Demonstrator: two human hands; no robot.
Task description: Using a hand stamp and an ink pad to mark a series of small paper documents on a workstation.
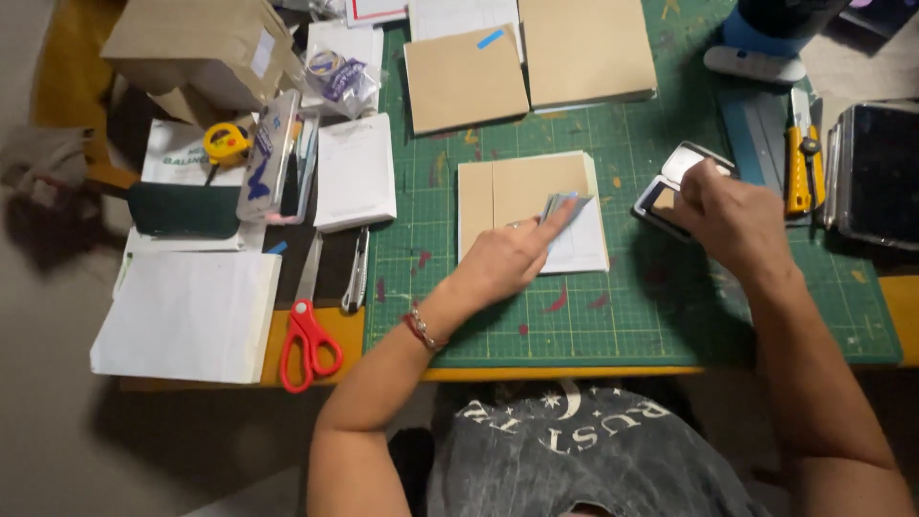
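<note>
Working surface: we see a green cutting mat (670, 316) covering the desk (905, 306) across the middle of the frame.
Left hand: our left hand (507, 258), centre frame, has its fingers pinched closed on a small stack of grey cards (562, 206), held just over the board.
Card stack location: centre of the frame, touching or nearly touching the brown board (522, 187).
Right hand: our right hand (732, 215), right of centre, rests on an open ink pad (670, 187); its fingers curl down onto it, and they may hold something small, but we cannot tell.
Brown board: lies on a white sheet (584, 244), with a scored or seamed line near its left edge.
Progress: we judge the work midway; two more brown boards (531, 67) wait at the top centre, seemingly untouched.
Tools idle: red scissors (306, 340) at lower left, a yellow utility knife (799, 158) at upper right.
</note>
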